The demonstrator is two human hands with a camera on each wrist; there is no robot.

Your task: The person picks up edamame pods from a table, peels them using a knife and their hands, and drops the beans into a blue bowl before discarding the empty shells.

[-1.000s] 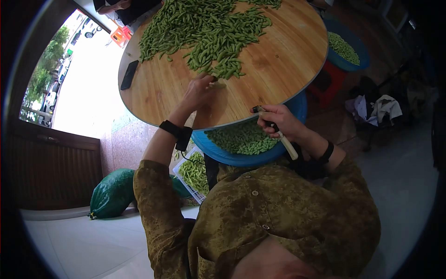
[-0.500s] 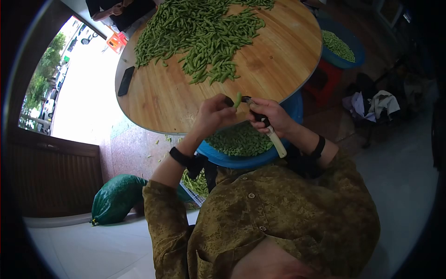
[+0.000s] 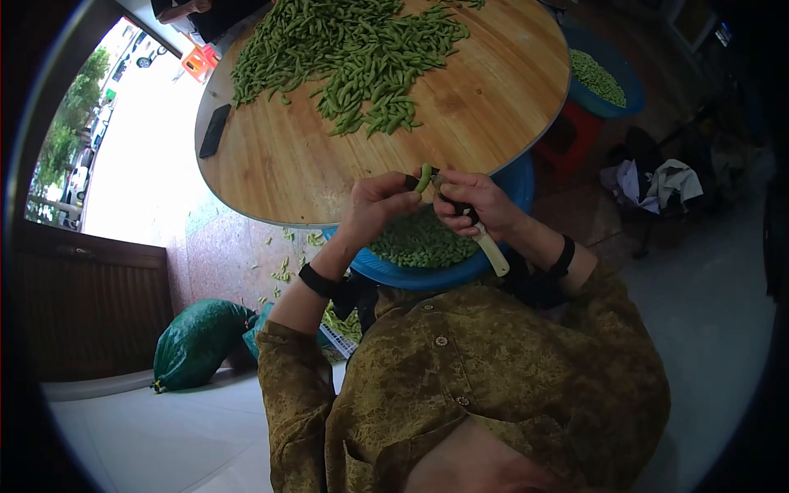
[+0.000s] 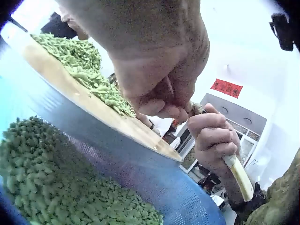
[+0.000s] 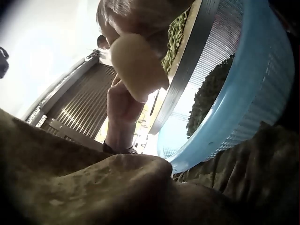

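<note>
In the head view a green pod (image 3: pixel 424 178) is pinched by the left hand (image 3: pixel 376 207), above the blue basket's near side. The right hand (image 3: pixel 479 204) grips a tool with a pale handle (image 3: pixel 493 253), its dark end beside the pod. Below both hands, shelled beans (image 3: pixel 421 240) fill part of the blue basket (image 3: pixel 386 276). The left wrist view shows the handle (image 4: pixel 241 179) sticking out of the right hand (image 4: pixel 213 136); the left hand's fingertips hide the pod there. The handle's end (image 5: pixel 136 65) looms large in the right wrist view.
A heap of pods (image 3: pixel 353 57) and a black phone (image 3: pixel 215 130) lie on the round wooden table (image 3: pixel 477 90). Another blue basin (image 3: pixel 633 86) with beans stands right, near a red stool (image 3: pixel 567 148). A green sack (image 3: pixel 197 341) lies on the floor at left.
From the edge of the pod heap, the left hand has come back toward the body with a pod. The right hand has moved slightly left and up, bringing the tool beside it.
</note>
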